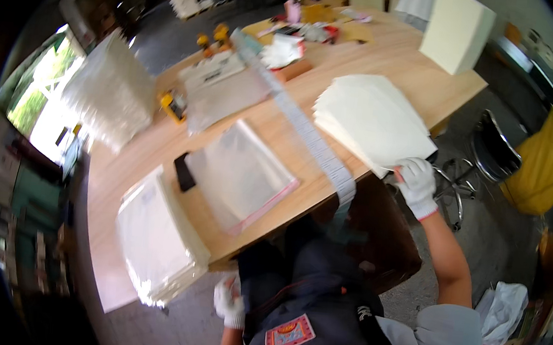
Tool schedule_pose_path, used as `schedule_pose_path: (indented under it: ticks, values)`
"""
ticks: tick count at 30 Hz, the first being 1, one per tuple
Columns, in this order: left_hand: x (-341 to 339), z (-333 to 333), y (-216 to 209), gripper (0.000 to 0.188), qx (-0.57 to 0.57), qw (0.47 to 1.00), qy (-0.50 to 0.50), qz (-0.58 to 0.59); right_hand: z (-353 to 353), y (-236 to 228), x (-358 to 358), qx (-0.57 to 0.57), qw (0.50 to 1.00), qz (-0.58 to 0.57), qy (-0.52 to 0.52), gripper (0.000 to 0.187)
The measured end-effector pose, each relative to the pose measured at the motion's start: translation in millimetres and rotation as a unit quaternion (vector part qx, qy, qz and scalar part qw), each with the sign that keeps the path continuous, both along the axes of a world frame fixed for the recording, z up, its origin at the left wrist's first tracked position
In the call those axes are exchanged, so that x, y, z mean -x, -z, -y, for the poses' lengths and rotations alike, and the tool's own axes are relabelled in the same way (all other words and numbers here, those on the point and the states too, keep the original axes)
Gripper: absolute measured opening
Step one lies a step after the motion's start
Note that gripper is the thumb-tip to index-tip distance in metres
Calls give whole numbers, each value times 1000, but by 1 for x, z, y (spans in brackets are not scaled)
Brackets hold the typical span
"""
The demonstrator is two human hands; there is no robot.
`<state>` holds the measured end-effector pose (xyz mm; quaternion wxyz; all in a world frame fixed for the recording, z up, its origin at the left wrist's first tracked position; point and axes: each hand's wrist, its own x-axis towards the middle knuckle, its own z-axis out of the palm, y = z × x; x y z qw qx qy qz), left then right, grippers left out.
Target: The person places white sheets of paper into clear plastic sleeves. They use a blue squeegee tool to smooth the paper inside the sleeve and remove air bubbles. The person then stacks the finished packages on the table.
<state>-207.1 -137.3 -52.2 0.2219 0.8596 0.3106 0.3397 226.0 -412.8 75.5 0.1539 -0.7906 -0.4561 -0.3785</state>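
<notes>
A fanned stack of cream paper sheets (pixel 371 118) lies on the right part of the wooden table. My right hand (pixel 415 182), in a white knit glove, pinches the near corner of a sheet at the table's edge. My left hand (pixel 229 301), gloved too, hangs low beside my leg, below the table's front edge. Its fingers are blurred, and I see nothing held there. Nearest to it is a thick stack of white sheets in clear plastic (pixel 160 241). A pile of clear plastic bags (pixel 243 176) with a pink edge sits in front of me, beside a small black object (pixel 184 171).
A long ruler-like strip (pixel 301 122) crosses the table (pixel 105 186). A large plastic-wrapped block (pixel 111 90) stands at the left, near a yellow-black tool (pixel 173 105). A tall cream stack (pixel 458 31) is far right. A black swivel chair (pixel 492 150) stands beyond the right edge.
</notes>
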Motion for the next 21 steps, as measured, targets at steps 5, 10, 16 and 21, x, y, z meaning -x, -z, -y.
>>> schedule_pose_path:
  ticks: [5, 10, 16, 21]
  values:
    - [-110, -23, -76, 33, -106, 987, 120, -12, 36, 68, -11, -332, 840, -348, 250, 27]
    - [-172, -74, -84, 32, -94, 942, 84, -311, 24, 45, -54, -460, 449, -766, 24, 23]
    - [-199, -86, -93, 39, -55, 875, 42, -480, 23, 33, -78, -485, 572, -660, -35, 8]
    - [-190, -111, -70, 32, -44, 903, 21, -426, 17, 26, -38, -484, 521, -690, -135, 13]
